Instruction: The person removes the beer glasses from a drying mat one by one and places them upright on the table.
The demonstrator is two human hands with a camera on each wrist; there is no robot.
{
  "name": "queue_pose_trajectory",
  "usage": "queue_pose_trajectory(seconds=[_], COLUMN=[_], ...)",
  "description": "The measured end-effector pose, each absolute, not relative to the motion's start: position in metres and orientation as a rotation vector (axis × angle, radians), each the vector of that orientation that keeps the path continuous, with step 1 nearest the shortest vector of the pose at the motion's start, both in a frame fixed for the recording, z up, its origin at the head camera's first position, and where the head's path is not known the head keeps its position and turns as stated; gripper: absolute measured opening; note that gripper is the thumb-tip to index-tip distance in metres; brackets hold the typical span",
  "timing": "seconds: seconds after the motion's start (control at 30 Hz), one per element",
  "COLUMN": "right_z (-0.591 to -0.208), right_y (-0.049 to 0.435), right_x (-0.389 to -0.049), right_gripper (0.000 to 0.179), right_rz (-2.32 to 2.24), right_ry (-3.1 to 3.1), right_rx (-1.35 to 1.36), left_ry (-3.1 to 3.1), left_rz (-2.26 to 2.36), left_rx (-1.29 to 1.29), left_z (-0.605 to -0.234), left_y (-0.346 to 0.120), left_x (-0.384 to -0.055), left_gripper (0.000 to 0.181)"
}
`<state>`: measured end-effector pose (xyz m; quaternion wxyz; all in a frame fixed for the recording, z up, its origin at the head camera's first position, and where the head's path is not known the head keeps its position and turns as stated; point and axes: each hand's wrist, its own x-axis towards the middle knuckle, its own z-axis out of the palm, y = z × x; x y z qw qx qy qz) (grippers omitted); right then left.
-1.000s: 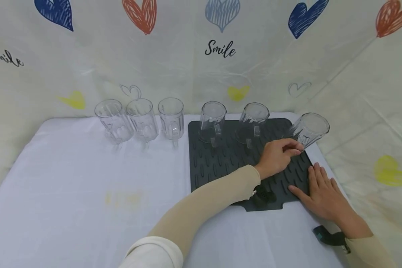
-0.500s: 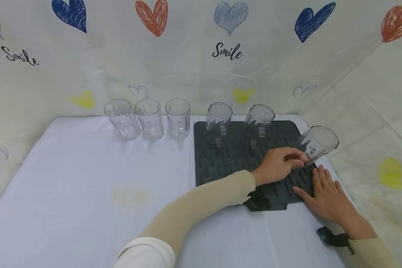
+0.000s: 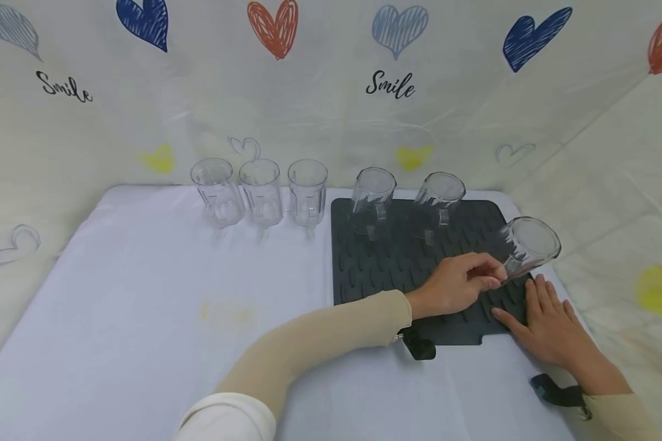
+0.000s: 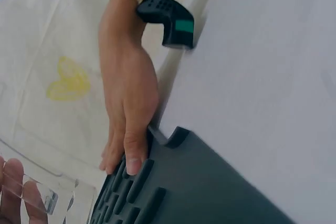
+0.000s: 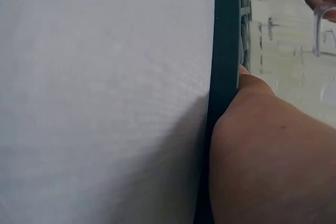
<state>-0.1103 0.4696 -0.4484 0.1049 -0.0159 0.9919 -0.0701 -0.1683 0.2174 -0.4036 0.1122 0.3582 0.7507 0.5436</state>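
Note:
A clear glass mug (image 3: 534, 248), tilted with its rim to the right, is held by my left hand (image 3: 456, 285) above the right part of the dark ridged mat (image 3: 358, 269). Thumb and fingers pinch it at its near left side; in the left wrist view the fingers (image 4: 11, 182) show against the glass. The right wrist view shows the mug's handle (image 5: 317, 30) close to those fingers. My right hand (image 3: 557, 324) rests with straight fingers on the mat's right edge, thumb spread over its near corner. Two more glass mugs stand upright along the mat's back, the nearer one to my hand being this mug (image 3: 440, 205).
Three similar glass mugs stand in a row on the white cloth left of the mat, the rightmost mug (image 3: 308, 193) closest to it. A patterned backdrop (image 3: 331, 110) rises behind the table and along its right side. Both wrists wear a small black device (image 3: 557, 392).
The left hand has brought the mug nearer and lower, toward the right hand, and tilted it more. The right hand keeps its place on the mat's edge. The head view has shifted slightly left.

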Motion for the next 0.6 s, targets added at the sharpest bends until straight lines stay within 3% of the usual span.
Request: queue_pose_trajectory(seconds=[0.6], right_z=[-0.455], right_y=[0.477], right_x=[-0.112], right_gripper=[0.113], right_rz=[-0.210], right_ry=[2.941], right_rx=[-0.067], left_ry=[2.271], left_rz=[1.532], left_rx=[1.208], left_z=[-0.406], left_y=[0.182], left_x=[-0.152], left_gripper=[0.016])
